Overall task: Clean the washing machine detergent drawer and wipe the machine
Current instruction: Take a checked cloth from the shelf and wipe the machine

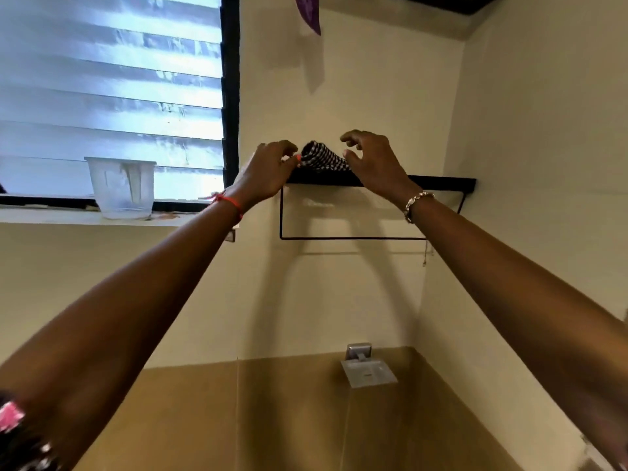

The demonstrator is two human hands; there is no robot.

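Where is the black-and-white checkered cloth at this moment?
In the head view, the checkered cloth lies on the black wall shelf near frame centre, right of the window, between the raised left hand and right hand.

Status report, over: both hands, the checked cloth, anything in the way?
Left grip pinching rolled black-and-white checked cloth on black wall shelf. Right grip curled beside cloth, hold unclear. Nothing blocks the cloth.
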